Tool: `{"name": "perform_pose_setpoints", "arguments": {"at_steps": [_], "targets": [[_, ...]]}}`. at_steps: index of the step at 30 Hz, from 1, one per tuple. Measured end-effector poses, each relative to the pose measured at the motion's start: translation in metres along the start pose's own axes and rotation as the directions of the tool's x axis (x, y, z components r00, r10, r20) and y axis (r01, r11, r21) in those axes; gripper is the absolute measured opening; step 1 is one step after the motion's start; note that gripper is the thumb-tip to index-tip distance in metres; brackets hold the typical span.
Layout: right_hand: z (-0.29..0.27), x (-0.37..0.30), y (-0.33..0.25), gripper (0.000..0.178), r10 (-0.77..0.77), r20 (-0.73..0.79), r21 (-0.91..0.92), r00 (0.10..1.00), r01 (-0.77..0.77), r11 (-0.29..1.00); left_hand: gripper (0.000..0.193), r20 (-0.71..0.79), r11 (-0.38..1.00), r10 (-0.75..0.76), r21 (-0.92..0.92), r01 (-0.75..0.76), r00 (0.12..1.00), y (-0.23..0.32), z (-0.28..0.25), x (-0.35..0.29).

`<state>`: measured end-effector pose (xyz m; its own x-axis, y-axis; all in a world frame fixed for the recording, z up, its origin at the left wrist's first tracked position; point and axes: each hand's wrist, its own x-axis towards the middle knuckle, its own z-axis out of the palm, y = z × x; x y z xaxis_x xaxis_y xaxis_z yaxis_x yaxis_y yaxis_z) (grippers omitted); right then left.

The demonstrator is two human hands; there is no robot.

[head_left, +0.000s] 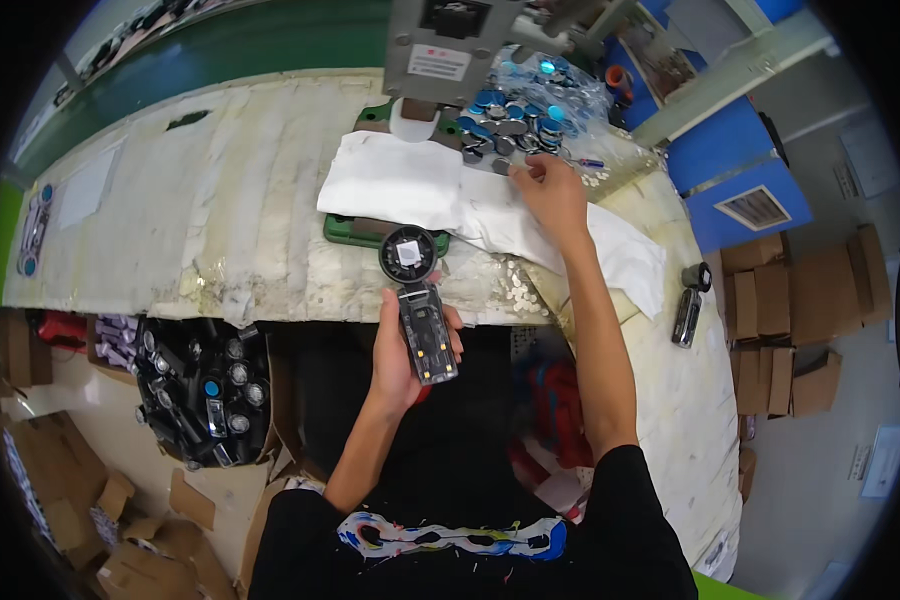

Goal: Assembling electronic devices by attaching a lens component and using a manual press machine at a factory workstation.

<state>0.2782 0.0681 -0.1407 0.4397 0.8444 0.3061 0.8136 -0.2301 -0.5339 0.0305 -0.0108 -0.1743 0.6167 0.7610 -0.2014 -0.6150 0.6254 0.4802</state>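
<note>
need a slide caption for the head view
Left hand holding a dark round-headed device, right hand at the near edge of a pile of discs beyond a white cloth.

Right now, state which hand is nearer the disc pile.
Right. The right hand is by the near edge of the disc pile; the left hand is farther back, holding a black device.

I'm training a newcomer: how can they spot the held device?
Find the pale worktable. At its near edge, the left hand holds a black device with a white square inside its round head. Unlike the piled devices lower left, it's hand-held.
</note>
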Motion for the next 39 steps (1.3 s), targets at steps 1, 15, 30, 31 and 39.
{"name": "perform_pose_setpoints", "arguments": {"at_steps": [1,15,30,31,39], "targets": [[0.005,0.005,0.003,0.034,0.068,0.074,-0.133,0.995,-0.058,0.989,0.06,-0.002,1.0,-0.013,-0.005,0.013,1.0,-0.001,0.002,-0.005],[-0.041,-0.022,-0.008,0.012,-0.192,-0.2,0.091,0.961,0.213,0.973,0.059,-0.112,0.98,-0.185,0.057,0.192,0.976,-0.008,-0.009,-0.032],[-0.084,-0.081,0.015,0.017,-0.2,0.199,0.007,0.959,0.203,0.979,0.056,-0.045,0.973,-0.217,-0.092,0.213,0.975,-0.006,-0.012,-0.033],[-0.085,-0.081,0.014,0.018,-0.179,0.202,0.003,0.963,0.182,0.983,0.056,-0.039,0.967,-0.225,-0.127,0.219,0.974,-0.008,-0.013,-0.033],[-0.074,-0.098,-0.063,0.018,-0.33,0.009,0.204,0.944,0.321,0.925,0.058,-0.033,0.955,-0.242,-0.182,0.232,0.97,-0.013,-0.009,-0.034]]}}
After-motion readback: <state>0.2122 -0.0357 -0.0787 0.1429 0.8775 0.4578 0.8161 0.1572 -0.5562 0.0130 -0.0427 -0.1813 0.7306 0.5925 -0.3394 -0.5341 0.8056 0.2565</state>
